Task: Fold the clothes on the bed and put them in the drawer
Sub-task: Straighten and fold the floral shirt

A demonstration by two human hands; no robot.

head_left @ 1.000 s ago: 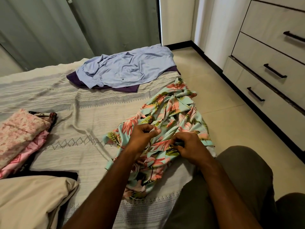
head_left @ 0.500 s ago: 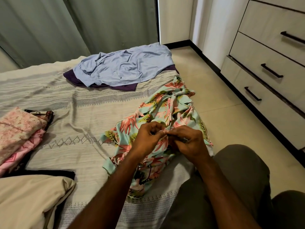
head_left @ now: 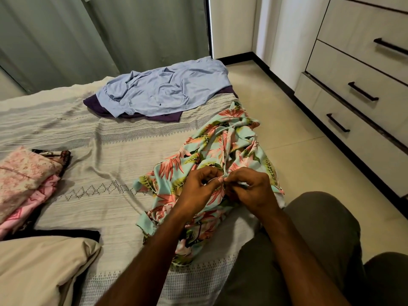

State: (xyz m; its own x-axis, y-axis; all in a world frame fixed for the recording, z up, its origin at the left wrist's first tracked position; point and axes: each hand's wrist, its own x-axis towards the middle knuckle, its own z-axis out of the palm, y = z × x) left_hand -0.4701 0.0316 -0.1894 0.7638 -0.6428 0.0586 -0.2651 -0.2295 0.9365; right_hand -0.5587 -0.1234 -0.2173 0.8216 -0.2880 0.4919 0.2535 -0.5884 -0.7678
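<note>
Your left hand (head_left: pixel 199 188) and right hand (head_left: pixel 250 188) meet fingertip to fingertip; curled fingers pinch the floral garment (head_left: pixel 220 146) above the bed (head_left: pixel 106 151).

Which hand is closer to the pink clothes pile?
Left. The left hand is nearer the pink clothes pile at the bed's left; the right hand lies beyond it, farther right.
</note>
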